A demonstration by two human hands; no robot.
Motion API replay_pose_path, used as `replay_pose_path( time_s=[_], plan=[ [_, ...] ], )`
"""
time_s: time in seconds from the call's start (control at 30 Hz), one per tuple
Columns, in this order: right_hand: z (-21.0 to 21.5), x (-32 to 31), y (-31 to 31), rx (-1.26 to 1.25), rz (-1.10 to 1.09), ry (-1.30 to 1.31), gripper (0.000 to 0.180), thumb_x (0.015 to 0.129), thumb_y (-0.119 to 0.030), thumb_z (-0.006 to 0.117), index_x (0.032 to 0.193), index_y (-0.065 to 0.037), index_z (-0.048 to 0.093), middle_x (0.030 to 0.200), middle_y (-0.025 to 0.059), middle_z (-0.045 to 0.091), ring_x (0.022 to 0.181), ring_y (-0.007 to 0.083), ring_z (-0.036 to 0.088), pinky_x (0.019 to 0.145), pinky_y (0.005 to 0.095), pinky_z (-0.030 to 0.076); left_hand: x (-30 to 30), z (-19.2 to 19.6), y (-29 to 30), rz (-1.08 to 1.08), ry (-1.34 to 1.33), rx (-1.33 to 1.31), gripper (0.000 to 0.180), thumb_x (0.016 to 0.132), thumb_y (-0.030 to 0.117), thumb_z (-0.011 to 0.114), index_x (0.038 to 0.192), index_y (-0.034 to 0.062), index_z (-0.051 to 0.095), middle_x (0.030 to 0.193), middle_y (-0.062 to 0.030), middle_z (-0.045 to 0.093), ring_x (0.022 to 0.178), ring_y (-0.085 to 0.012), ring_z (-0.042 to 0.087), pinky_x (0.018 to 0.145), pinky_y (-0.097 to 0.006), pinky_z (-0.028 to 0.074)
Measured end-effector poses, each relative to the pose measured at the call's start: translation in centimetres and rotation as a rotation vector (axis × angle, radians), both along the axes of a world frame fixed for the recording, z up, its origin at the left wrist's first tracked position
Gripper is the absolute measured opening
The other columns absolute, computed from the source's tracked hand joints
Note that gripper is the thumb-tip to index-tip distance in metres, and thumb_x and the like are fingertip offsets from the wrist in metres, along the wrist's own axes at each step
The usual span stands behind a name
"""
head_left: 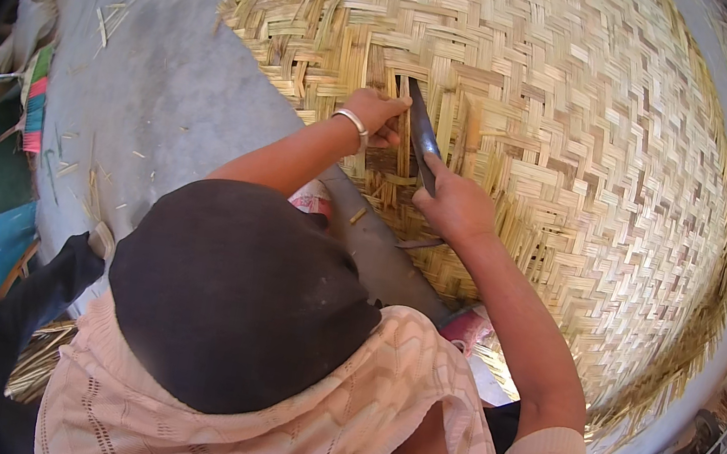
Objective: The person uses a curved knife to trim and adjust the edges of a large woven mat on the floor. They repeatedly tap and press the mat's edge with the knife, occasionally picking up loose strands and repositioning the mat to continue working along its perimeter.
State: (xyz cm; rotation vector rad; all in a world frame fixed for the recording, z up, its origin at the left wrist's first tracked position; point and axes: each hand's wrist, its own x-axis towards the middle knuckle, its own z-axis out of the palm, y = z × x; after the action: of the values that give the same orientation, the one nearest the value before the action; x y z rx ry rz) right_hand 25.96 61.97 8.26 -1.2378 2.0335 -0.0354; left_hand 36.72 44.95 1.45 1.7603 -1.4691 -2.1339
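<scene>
A broad, straw-yellow mat of flat woven plant strips (576,127) lies on the smooth grey floor (156,102), filling the middle and right of the view. The step in hand looks like opening or adjusting the weave near the mat's left border, judging by the 2 hands and 1 tool gathered there. The next move seems to call for a steady, shallow angle on that tool, so the crossing strips part without splitting. The weave runs in stepped zigzags, pale yellow with browner patches; it is tight over the wide middle, looser with dark gaps around the hands, and ragged along the borders. The right hand (459,206) has its fingers wrapped around a dark, slightly curved metal blade (423,133), 1 digit laid along it; how far the tip goes under the strips I cannot tell. The left hand (373,116), just beside the blade, has thumb and fingertips brought together, pinching a narrow yellowish-brown strip (410,145). A pale, rounded bangle (355,125) circles the left wrist.
</scene>
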Motion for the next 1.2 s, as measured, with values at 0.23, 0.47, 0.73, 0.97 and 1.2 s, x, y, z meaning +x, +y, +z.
replay_pose_path(
  time_s=[0.23, 0.47, 0.73, 0.97, 1.2],
  plan=[
    [0.8, -0.2, 0.4, -0.055, 0.056, 0.054, 0.049, 0.081, -0.028, 0.061, 0.129, -0.019, 0.054, 0.081, 0.0164, 0.068, 0.075, 0.0374, 0.067, 0.068, 0.0483, 0.054, 1.7, -0.2, -1.4, -0.613, -0.226, -0.722, 0.050, 0.078, 0.054, 0.074, 0.080, 0.0041, 0.067, 0.068, -0.0106, 0.067, 0.063, -0.0239, 0.067, 0.060, -0.038, 0.052],
    [7.7, -3.6, 8.7, 0.167, 0.118, -0.070, 0.057, 0.079, -0.027, 0.062, 0.135, -0.018, 0.053, 0.079, 0.0182, 0.067, 0.072, 0.0363, 0.066, 0.069, 0.0450, 0.053, 1.4, -1.7, 0.0, -0.714, -0.422, -0.966, 0.040, 0.083, 0.052, 0.068, 0.089, 0.0131, 0.069, 0.073, -0.0120, 0.067, 0.073, -0.0335, 0.065, 0.068, -0.046, 0.051],
    [8.7, -6.4, 10.2, -0.051, -0.354, -0.416, 0.055, 0.086, -0.006, 0.062, 0.140, -0.006, 0.048, 0.128, 0.0058, 0.058, 0.105, 0.0099, 0.054, 0.092, 0.0259, 0.045, 0.3, -1.5, 0.4, -0.257, 0.040, -0.503, 0.041, 0.088, 0.027, 0.070, 0.120, 0.0019, 0.062, 0.090, -0.0127, 0.070, 0.073, -0.0213, 0.070, 0.062, -0.033, 0.055],
    [7.6, -5.6, 9.7, -0.125, -0.362, -0.623, 0.054, 0.088, -0.006, 0.061, 0.141, -0.007, 0.049, 0.116, -0.0014, 0.056, 0.091, 0.0053, 0.050, 0.082, 0.0212, 0.044, -1.3, 0.7, 2.7, -0.255, 0.168, 0.126, 0.038, 0.089, 0.020, 0.070, 0.114, -0.0071, 0.057, 0.084, -0.0142, 0.068, 0.062, -0.0175, 0.069, 0.048, -0.027, 0.053],
    [7.0, -5.1, 10.3, -0.049, -0.351, -0.678, 0.056, 0.086, -0.008, 0.063, 0.141, -0.007, 0.049, 0.103, -0.0020, 0.055, 0.081, 0.0050, 0.047, 0.074, 0.0208, 0.043, 0.9, 1.2, 4.4, -0.244, 0.078, -0.098, 0.031, 0.091, 0.025, 0.067, 0.093, -0.0053, 0.064, 0.078, -0.0110, 0.068, 0.060, -0.0168, 0.069, 0.044, -0.028, 0.052]
  ],
)
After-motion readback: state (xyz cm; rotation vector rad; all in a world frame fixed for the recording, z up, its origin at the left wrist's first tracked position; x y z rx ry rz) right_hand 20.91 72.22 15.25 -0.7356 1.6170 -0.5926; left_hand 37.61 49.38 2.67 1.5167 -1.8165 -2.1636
